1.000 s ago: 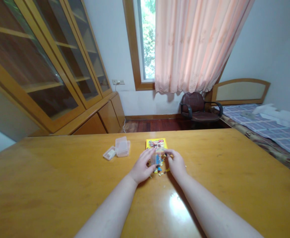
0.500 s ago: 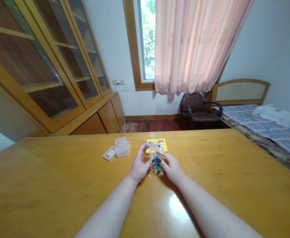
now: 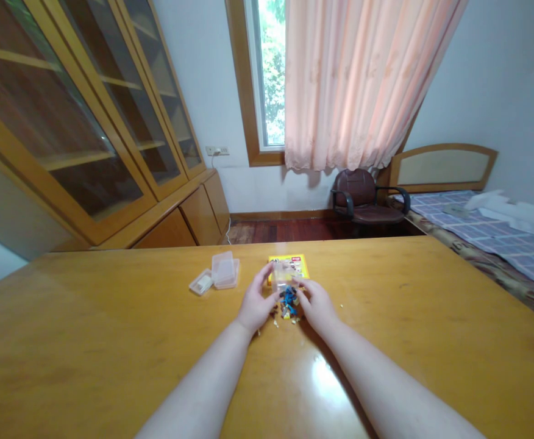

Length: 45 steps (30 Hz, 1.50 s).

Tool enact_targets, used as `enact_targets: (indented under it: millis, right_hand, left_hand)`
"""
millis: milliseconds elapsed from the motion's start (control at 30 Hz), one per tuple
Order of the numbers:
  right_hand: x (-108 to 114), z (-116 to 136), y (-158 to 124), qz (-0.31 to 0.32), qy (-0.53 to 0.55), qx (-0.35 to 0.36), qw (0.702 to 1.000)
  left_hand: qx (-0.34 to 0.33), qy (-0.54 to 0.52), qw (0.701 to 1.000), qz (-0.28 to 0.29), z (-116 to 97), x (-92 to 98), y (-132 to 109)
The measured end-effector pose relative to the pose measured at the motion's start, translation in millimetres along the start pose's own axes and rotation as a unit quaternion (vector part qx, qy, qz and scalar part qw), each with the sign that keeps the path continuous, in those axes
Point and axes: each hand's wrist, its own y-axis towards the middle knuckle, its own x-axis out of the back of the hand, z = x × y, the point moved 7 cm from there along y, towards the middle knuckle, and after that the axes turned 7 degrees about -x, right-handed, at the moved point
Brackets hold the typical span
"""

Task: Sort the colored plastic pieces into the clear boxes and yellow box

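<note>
Between my hands is a clear plastic container (image 3: 283,277), tilted toward me; whether it is a stiff box or a bag I cannot tell. My left hand (image 3: 256,303) grips its left side, thumb near and fingers behind. On the opposite side my right hand (image 3: 315,306) holds it with bent fingers. Small blue and black building bricks (image 3: 289,299) lie at its near mouth, spread onto the wooden table (image 3: 157,360). Brown, yellow and cream bits are scattered just below them. Behind the container lies a yellow printed box (image 3: 302,262), partly covered by it.
Left of my hands stand an open clear plastic case (image 3: 225,271) and a small tray (image 3: 201,283) with a whitish item inside. A tiny pale piece (image 3: 341,306) lies to the right. Beyond the table are a brown armchair (image 3: 361,195), a bed and glass-fronted cabinets.
The container has shifted slightly, and the bricks at its mouth are spread a little differently on the table. Both hands keep nearly the same place and grip.
</note>
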Motion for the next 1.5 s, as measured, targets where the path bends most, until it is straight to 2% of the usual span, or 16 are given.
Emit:
enact_targets:
  millis: [133,300,367,467,533,600,700,800,900,1067,1200,1300,1500]
  right_hand:
    - [3.9,-7.2,3.3,-0.019,-0.005,-0.022,1.0]
    - [7.9,-9.4,5.5,-0.024,-0.006,-0.039,0.999]
    - [8.8,-8.0,4.8,-0.026,0.004,-0.038,0.999]
    - [6.0,0.1,1.0,0.003,0.03,-0.01,1.0]
    - [1.5,8.6,-3.0,0.042,0.044,0.023,0.998]
    - [-3.0,15.9,-6.9,0.074,0.039,0.051,0.995]
    - [-6.7,19.4,-8.9,0.085,0.011,0.058,0.995]
    - [-8.2,18.7,-8.4,0.084,-0.008,0.047,0.995]
    - [-8.5,21.3,-9.2,0.088,-0.017,0.06,0.994]
    - [-13.0,25.5,-13.3,0.113,-0.053,0.071,0.99]
    - [-13.4,22.7,-14.0,0.1,-0.069,0.072,0.99]
    - [-10.8,17.3,-12.2,0.081,-0.068,0.072,0.992]
    - [-7.7,16.8,-12.1,0.079,-0.056,0.085,0.992]
  left_hand:
    - [-0.085,0.174,0.976,0.101,-18.6,-10.6,-5.0]
    - [-0.126,0.226,0.955,0.147,-24.9,-13.5,-6.3]
    - [-0.121,0.207,0.962,0.134,-23.6,-12.4,-6.6]
    - [-0.078,0.15,0.984,0.063,-16.5,-5.7,-5.6]
    - [-0.032,0.081,0.996,0.013,-7.6,-1.4,-4.5]
    - [0.012,-0.01,1.0,-0.015,1.4,-1.0,-3.2]
    - [0.053,-0.116,0.992,-0.017,8.1,-5.9,-2.1]
    - [0.066,-0.131,0.989,0.007,6.5,-12.1,-3.4]
    - [0.061,-0.094,0.994,0.017,4.8,-13.0,-4.9]
    - [0.054,-0.022,0.998,-0.009,13.7,-3.8,-4.5]
    - [0.045,0.045,0.998,0.012,15.4,-2.8,-4.4]
    - [0.004,0.122,0.991,0.054,4.8,-6.8,-3.9]
    - [-0.114,0.277,0.947,0.111,-17.4,-12.2,-2.8]
